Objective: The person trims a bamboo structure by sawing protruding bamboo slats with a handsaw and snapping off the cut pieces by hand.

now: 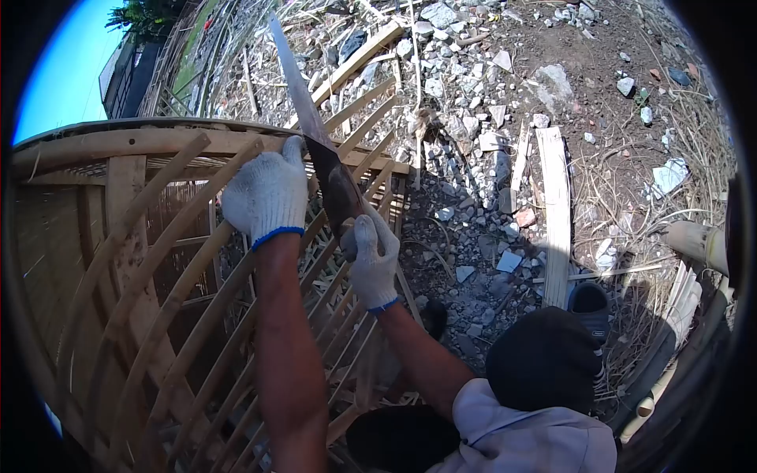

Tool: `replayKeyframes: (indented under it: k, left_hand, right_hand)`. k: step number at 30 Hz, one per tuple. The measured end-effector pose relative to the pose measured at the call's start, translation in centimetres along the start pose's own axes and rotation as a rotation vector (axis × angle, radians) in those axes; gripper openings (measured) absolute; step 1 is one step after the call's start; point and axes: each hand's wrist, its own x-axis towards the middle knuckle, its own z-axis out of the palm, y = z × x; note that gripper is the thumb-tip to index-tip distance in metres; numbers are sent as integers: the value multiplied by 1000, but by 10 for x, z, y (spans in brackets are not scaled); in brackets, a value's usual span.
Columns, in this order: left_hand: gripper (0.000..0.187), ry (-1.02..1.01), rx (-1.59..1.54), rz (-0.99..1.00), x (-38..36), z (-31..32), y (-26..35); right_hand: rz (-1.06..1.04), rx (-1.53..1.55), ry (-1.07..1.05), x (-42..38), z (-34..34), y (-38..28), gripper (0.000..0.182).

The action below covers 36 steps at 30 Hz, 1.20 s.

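My right hand (372, 264), in a white knit glove with blue trim, is closed around the dark handle of a handsaw (300, 98). The pale blade points up and away, crossing over the top rail (87, 150) of a bamboo frame. My left hand (268, 193), gloved the same way, is wrapped over a curved bamboo slat (185, 276) just under that rail. Its thumb sticks up close beside the blade. Several parallel slats run down from the rail towards me.
Broken stones (473, 134) and dry straw cover the ground ahead. A pale split plank (555, 213) lies by my shoe (590, 303), in front of my dark-clad knee (544, 359). Bamboo poles (698, 240) lie at the right edge. A woven panel (51, 260) stands at the left.
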Motion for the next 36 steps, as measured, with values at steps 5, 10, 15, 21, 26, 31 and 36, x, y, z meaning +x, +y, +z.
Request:
replayKeyframes:
  k: [5, 10, 15, 21, 26, 31, 36]
  left_hand:
    - [77, -2, -20, -16, 5, 0, -2]
    - [76, -2, -29, -4, 1, -1, -2]
    - [74, 5, -39, -9, -2, -3, 1]
    - [49, -16, 94, 69, 6, 12, -6]
    - [43, 217, 56, 184, -19, 13, -11]
    - [48, 355, -154, 206, -48, -1, -4]
    - [33, 614, -442, 567, -13, 20, 61]
  right_hand:
    - [27, 53, -10, -15, -17, 4, 52]
    - [66, 63, -27, -20, -14, 2, 54]
    - [-56, 55, 10, 11, 12, 4, 48]
    - [-35, 245, 104, 1, -16, -40, 45]
    - [-305, -397, 337, 0, -95, -31, 51]
    - [-216, -1252, -66, -26, -140, 9, 64]
    - [-23, -1592, -171, -54, -184, 64, 59]
